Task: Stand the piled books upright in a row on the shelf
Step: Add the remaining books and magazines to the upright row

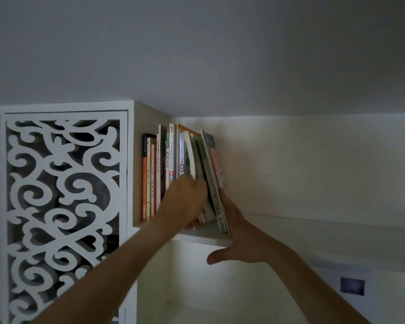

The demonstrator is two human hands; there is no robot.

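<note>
On the shelf (204,238) the books (171,160) stand spines out, rightmost ones leaning left; my right hand (234,232), fingers straight and flat, props the end book (214,181); my left hand (185,202) curls among the leaning ones, nearer; grip unclear

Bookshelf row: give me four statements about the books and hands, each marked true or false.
1. The right hand presses flat against the outermost book. True.
2. The books at the right end stand straight. False: they lean left.
3. The left hand reaches into the books on the shelf. True.
4. The carved panel is right of the books. False: it is left.
</note>
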